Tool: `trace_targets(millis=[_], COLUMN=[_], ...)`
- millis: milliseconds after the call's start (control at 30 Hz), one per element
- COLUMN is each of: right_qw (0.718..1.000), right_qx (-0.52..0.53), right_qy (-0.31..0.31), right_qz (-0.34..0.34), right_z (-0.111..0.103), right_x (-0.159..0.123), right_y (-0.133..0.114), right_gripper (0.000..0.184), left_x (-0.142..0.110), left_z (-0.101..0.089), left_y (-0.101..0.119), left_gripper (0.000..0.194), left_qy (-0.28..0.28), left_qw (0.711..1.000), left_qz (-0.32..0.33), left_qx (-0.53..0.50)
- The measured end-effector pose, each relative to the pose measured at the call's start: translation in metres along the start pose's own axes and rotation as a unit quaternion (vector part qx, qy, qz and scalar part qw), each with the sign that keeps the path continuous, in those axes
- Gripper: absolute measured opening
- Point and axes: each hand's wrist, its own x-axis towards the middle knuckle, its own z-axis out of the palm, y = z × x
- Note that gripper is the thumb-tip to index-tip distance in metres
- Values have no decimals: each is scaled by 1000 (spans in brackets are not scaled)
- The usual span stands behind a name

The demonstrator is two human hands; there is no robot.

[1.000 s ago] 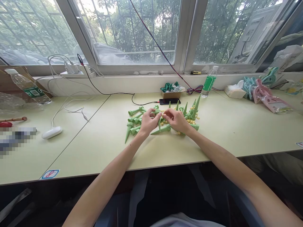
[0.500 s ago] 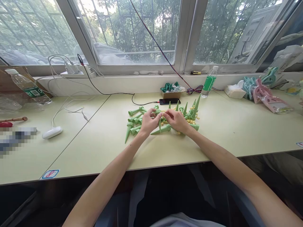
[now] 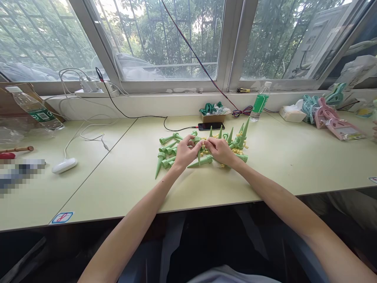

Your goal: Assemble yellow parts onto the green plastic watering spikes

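My left hand (image 3: 186, 152) is closed around a green plant watering spike (image 3: 199, 156), whose tip points down. Just right of it, my right hand (image 3: 220, 150) pinches at the head of that spike, fingertips touching or nearly touching those of the left. A small yellow valve shows at its fingers in the earlier pictures; now the fingers mostly hide it. More green spikes (image 3: 161, 160) lie to the left of my hands. Behind and right of them, several spikes with yellow valves (image 3: 243, 135) are piled, some with tips up.
Behind the pile lies a phone (image 3: 211, 126) on a cable, with a small cardboard box (image 3: 214, 117) beyond. A green-labelled bottle (image 3: 260, 102) stands back right, near a tissue box (image 3: 292, 113) and pink dustpans (image 3: 338, 122). Part of another person's hand shows at the right edge.
My right fingers have closed in on the head of the spike, covering the yellow valve more. My left hand has barely moved. Another person's fingers have appeared at the far right edge.
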Motion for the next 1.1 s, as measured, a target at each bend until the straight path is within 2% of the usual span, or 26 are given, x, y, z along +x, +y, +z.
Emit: trace_targets(millis=[133,367,733,867,1100], right_qw=[1000,999,1000,1000,999], right_qx=[5,43,11,9,37], right_qy=[1,-5,-13,-7,-9], right_qz=[4,-3,1,3,-15], right_z=[0,-1,0,-1,-3], right_x=[0,-1,-1,-1,-2], right_y=[-1,-4,-1,-2,-5], right_gripper=[50,39,37,40,34], left_x=[0,2,0,1,3], left_z=[0,-1,0,-1,0], left_y=[1,-2,0,0,0], left_gripper=[36,38,32,34,38], left_qy=[-1,4,3,-5,0], left_qw=[1000,998,1000,999,995], left_qz=[-15,-49,-1,-31,-68], left_qx=[-13,-50,10,-23,-73])
